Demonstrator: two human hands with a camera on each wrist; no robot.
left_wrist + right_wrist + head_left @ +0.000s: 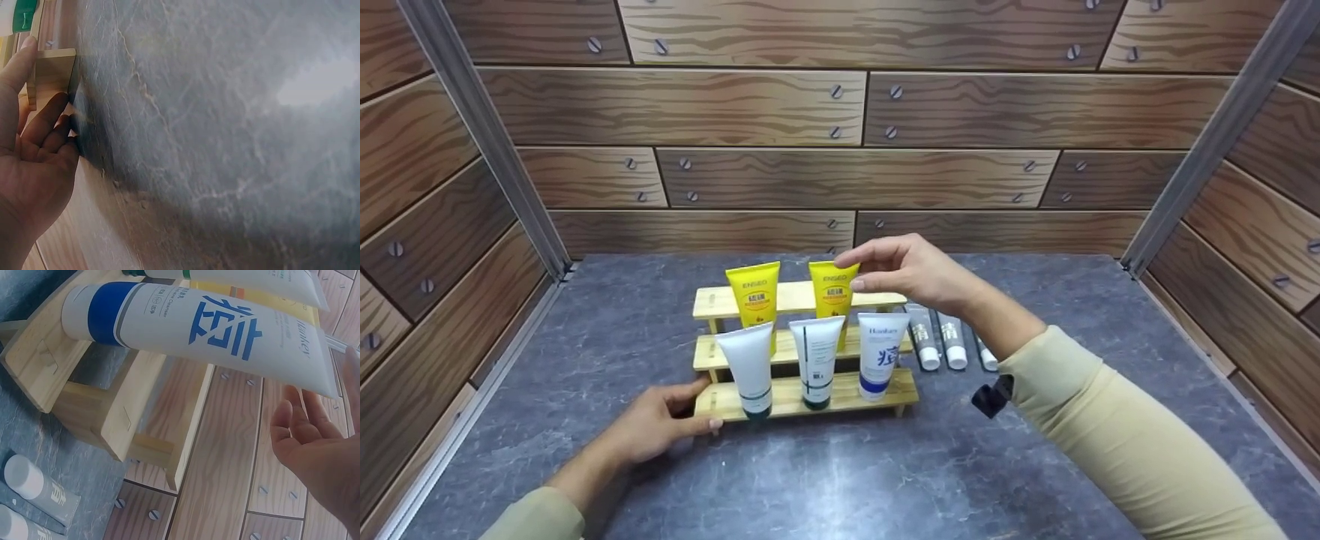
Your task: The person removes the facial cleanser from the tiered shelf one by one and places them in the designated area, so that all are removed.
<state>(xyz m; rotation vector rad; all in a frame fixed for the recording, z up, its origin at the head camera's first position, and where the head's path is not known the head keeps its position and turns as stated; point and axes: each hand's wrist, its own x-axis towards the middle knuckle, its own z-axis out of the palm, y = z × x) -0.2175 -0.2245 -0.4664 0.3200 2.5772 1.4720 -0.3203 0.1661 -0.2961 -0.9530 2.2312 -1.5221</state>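
Note:
A three-step wooden stand [802, 405] bears upright squeeze tubes. My left hand [649, 424] grips the left end of its lowest step, thumb at the front edge and fingers beneath or behind. Two yellow tubes [755, 294] stand on the middle step; my right hand [911, 270] is at the top of the right yellow tube [831, 289], with thumb and fingers apart. Whether its fingertips touch that tube I cannot tell. Across the lowest step stand a plain white tube [748, 367], a white tube with a green stripe [816, 356] and a white tube with blue lettering [185, 323].
Several grey tubes with white caps [952, 341] lie on the dark marbled tabletop [825, 480], right of the stand. Wood-patterned panels [780, 176] enclose the back and sides. A black object [992, 397] hangs at the right cuff.

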